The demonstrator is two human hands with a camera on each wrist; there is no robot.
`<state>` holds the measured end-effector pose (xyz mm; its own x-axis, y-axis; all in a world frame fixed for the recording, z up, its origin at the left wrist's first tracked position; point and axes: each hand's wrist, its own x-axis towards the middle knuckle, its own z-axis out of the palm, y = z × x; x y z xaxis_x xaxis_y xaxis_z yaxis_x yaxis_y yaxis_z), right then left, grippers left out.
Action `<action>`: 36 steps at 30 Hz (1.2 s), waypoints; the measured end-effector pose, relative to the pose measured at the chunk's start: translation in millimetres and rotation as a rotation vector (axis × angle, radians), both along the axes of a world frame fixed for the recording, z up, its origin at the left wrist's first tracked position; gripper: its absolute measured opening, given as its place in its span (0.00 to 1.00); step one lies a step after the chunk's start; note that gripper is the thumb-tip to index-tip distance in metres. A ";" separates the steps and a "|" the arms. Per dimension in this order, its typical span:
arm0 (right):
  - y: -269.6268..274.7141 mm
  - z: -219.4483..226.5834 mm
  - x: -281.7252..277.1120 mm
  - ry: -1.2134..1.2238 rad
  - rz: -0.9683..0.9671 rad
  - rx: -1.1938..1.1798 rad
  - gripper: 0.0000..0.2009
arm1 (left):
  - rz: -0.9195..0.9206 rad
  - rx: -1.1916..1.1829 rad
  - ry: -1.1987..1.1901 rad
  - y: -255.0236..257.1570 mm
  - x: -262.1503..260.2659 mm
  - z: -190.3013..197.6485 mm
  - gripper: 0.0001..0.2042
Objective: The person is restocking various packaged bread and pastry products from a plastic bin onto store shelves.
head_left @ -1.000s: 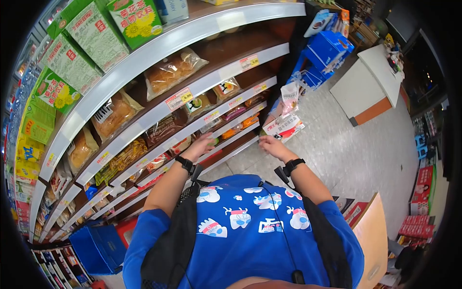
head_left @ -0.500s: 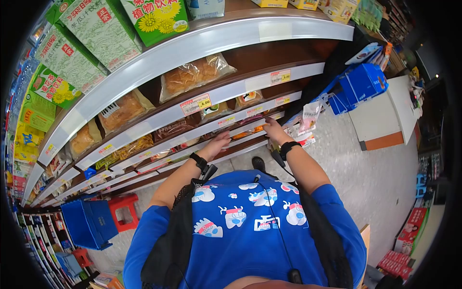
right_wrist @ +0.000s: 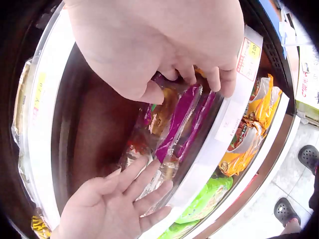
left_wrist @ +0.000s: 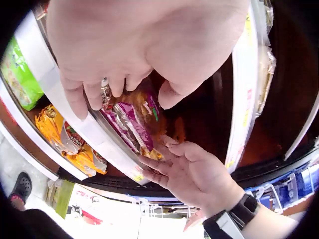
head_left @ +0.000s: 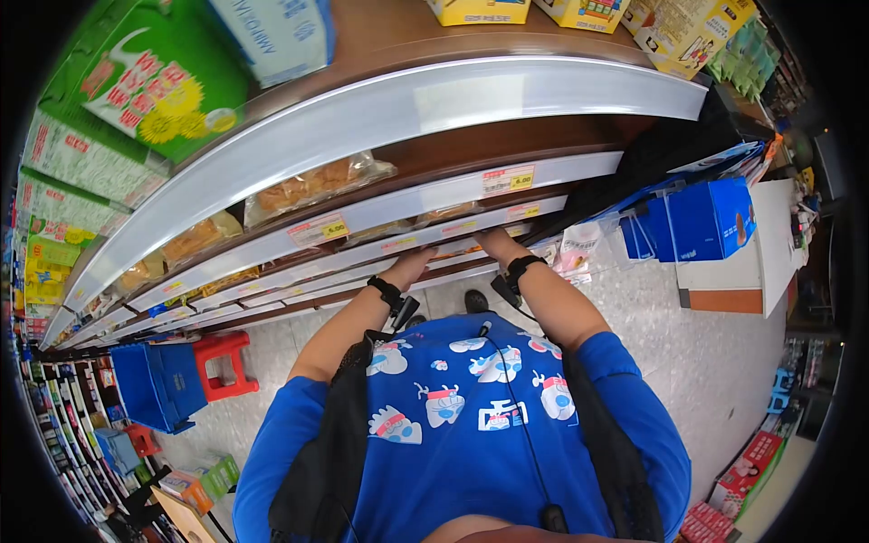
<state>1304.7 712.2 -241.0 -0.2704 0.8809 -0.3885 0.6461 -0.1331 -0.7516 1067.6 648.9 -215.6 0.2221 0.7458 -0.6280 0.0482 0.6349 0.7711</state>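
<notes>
Both hands reach into a low shelf compartment holding clear-wrapped packs with purple bands. My left hand has spread, nearly straight fingers at the packs' near end, by a silvery wrapper in the right wrist view. At the opposite end, my right hand touches the purple-banded pack, palm turned toward it and fingers loosely bent. Neither hand visibly closes round a pack. In the head view the shelf above hides the packs and most fingertips.
Orange packs and green packs lie on the shelf below. Bagged bread and drink cartons stand higher up. Blue crates and a red stool are on the floor at left; a blue box hangs right.
The head view has moved closer over the shelves, so the upper shelf edge covers more. Both hands have gone further into the compartment, and the right hand has moved from outside the shelf's end onto it.
</notes>
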 end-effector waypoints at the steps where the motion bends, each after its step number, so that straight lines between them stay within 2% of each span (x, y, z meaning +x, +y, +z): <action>1: 3.3 -5.2 -1.1 0.001 0.002 -0.003 0.24 | 0.002 -0.003 0.001 4.4 4.7 -7.0 0.22; 3: 9.7 -10.8 -6.0 0.079 -0.041 0.077 0.25 | 0.156 0.030 -0.008 12.0 13.6 -15.1 0.16; 7: 13.9 -7.3 -11.1 0.110 -0.097 0.194 0.23 | 0.124 0.062 0.025 24.3 20.8 -23.5 0.16; 15: 16.3 12.1 -7.6 0.201 -0.181 -0.140 0.22 | 0.043 0.161 0.107 36.2 22.8 -30.7 0.14; 16: 16.1 14.4 -7.9 0.213 -0.193 -0.182 0.22 | 0.045 0.161 0.108 35.6 22.5 -47.3 0.14; 18: 15.2 19.2 -8.5 0.236 -0.217 -0.265 0.22 | 0.038 0.472 0.275 32.4 21.8 -97.6 0.13; 21: 12.7 22.5 -8.7 0.270 -0.253 -0.389 0.21 | 0.075 0.526 0.420 27.5 29.0 -107.5 0.14; 23: 10.1 22.4 -8.5 0.291 -0.277 -0.473 0.21 | 0.020 0.476 0.477 21.9 31.9 -75.8 0.16; 25: 5.7 19.9 -8.0 0.302 -0.287 -0.515 0.21 | -0.034 0.425 0.533 17.9 31.5 -70.7 0.17; 27: -1.1 19.3 -6.9 0.330 -0.296 -0.398 0.16 | -0.037 0.396 0.452 16.9 31.2 -64.7 0.20; 31: -12.1 17.7 1.1 0.364 -0.320 -0.446 0.16 | -0.117 0.330 0.394 12.1 29.6 -39.4 0.20; 33: -20.4 7.9 4.5 0.472 -0.269 -0.514 0.18 | -0.028 0.132 0.122 4.6 28.7 -18.6 0.22; 36: -44.4 30.4 5.0 0.514 -0.277 -0.549 0.19 | -0.009 0.026 0.018 -9.4 19.5 1.6 0.23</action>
<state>1309.6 667.8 -210.6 -0.3327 0.6611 -0.6725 0.1263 -0.6754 -0.7265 1087.1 639.5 -214.0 0.2182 0.7596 -0.6127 0.0678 0.6145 0.7860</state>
